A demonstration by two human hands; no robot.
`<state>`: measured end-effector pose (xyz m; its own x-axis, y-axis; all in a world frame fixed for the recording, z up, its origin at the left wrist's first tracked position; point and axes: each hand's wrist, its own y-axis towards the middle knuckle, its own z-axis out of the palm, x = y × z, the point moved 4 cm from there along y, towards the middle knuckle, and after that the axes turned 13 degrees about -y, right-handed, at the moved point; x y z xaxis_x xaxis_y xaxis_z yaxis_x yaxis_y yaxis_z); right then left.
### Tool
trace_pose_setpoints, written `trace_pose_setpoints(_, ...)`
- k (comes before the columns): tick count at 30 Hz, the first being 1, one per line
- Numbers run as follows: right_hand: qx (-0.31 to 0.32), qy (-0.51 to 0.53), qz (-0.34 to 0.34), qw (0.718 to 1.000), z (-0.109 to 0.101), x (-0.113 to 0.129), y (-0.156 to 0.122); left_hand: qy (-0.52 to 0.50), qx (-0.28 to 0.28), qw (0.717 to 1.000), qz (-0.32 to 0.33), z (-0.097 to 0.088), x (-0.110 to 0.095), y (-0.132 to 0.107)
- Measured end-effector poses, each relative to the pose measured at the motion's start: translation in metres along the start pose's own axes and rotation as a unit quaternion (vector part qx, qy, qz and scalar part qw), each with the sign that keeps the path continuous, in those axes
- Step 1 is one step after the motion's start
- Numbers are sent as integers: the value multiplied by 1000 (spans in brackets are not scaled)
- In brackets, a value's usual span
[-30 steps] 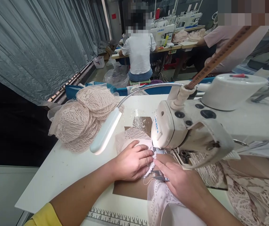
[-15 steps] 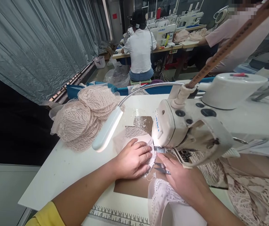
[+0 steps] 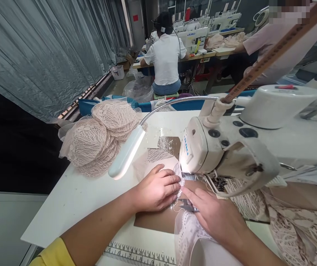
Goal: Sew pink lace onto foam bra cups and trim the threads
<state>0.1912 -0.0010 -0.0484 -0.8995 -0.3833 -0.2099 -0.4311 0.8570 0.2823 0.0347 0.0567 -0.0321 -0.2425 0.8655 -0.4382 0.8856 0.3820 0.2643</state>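
My left hand (image 3: 158, 188) lies flat, fingers stretched, on a pale lace cup piece (image 3: 158, 159) under the head of a white sewing machine (image 3: 198, 144). Its fingertips press the scalloped lace edge just in front of the presser foot. In my right hand (image 3: 212, 208) is a pair of thread snips (image 3: 187, 205), with the blades pointing left beneath the fingers. The right index finger touches the lace edge beside my left fingertips. White lace trim (image 3: 187, 229) joined to a smooth pale cup (image 3: 211, 253) lies below the right hand and wrist.
Stacked lace cups (image 3: 86, 142) sit at the left, near a lamp (image 3: 127, 151) on a bendable neck. A ruler scale (image 3: 138, 255) runs along the front edge. More lace fabric (image 3: 294, 229) is heaped at the right. Two people (image 3: 165, 62) sit beyond the table.
My right hand has shifted slightly left and down from the presser foot, its index finger now against the lace edge. The snips have moved lower with it. My left hand is almost unmoved.
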Motion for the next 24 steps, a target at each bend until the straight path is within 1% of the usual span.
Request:
trace_pose_setpoints(4,-3,-25,7,1000,5,1,-3,-2,0,1000,-13,1,0,0)
trace_pose_setpoints(10,-31,-63,45,997,17,0,-9,-9,-14,1000,-24,2,1,0)
trace_pose_setpoints(12,-29,-68,47,996,19,0,-10,-10,-18,999,-30,1,3,0)
trace_pose_setpoints(20,-19,-77,52,995,15,-1,-8,-8,-20,998,-54,-1,8,-1)
trace_pose_setpoints(24,-7,-39,66,997,11,-4,-6,-8,-17,998,-65,-1,10,-1)
